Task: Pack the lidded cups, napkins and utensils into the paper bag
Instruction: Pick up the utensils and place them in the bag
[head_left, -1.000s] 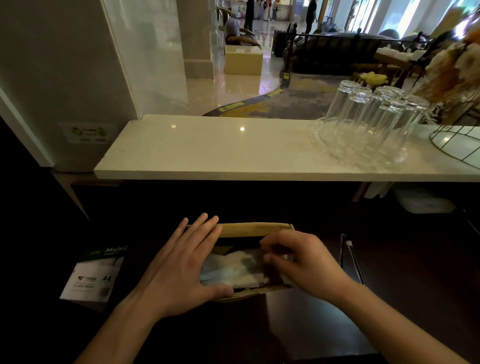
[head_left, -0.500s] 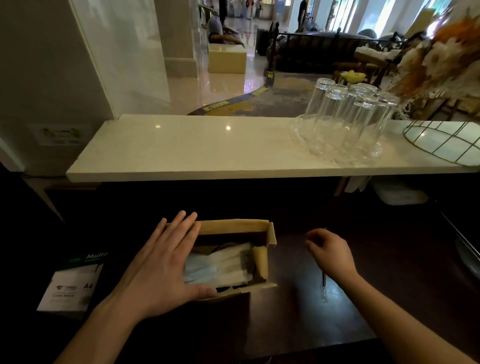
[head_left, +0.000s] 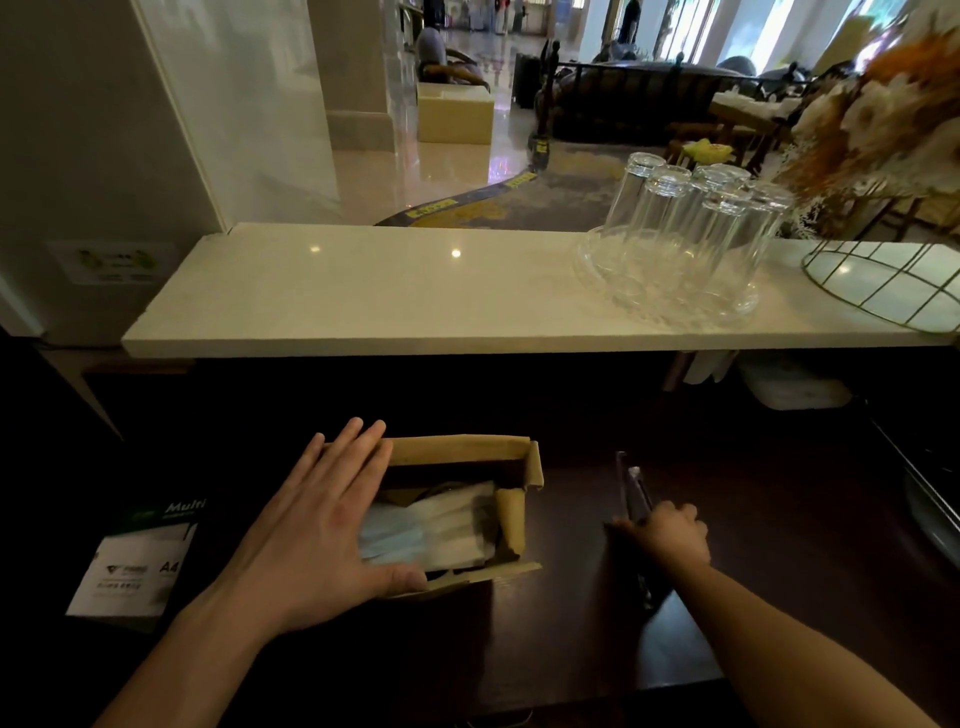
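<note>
On the dark counter (head_left: 571, 649) below the pale stone ledge (head_left: 415, 291), the paper bag (head_left: 467, 452) stands open-mouthed, rim folded over at the right. White napkins (head_left: 441, 525) lie inside it, packed. Cannot see any lidded cups; bag interior too dark beneath the napkins to tell.

My left hand (head_left: 311, 530) lies flat and spread against the bag's left side, thumb along the near rim: a released grip, bracing rather than grasping. Bag held steady and open.

My right hand (head_left: 670, 538) is well to the right of the bag, down on the counter at the utensils (head_left: 631, 493), a dark slim bundle with a pale tip lying roughly front to back. Fingers curl over the near end. Whether that grip has closed on the bundle, I cannot tell; the hand is blurred and the counter dark.

Step in hand, as I judge it: picking up the utensils, napkins being done.

Next move calls for a firm pinch on the bundle, a lift clear of the counter, then a carry leftward over the folded right rim. Bundle looks long against the bag mouth, so it should go in tilted or end-first, alongside the napkins. Left hand ought to stay bracing so the bag does not tip.

Off-task: upturned glasses (head_left: 685, 244) on the ledge, a paper ream (head_left: 135, 566) at left.
</note>
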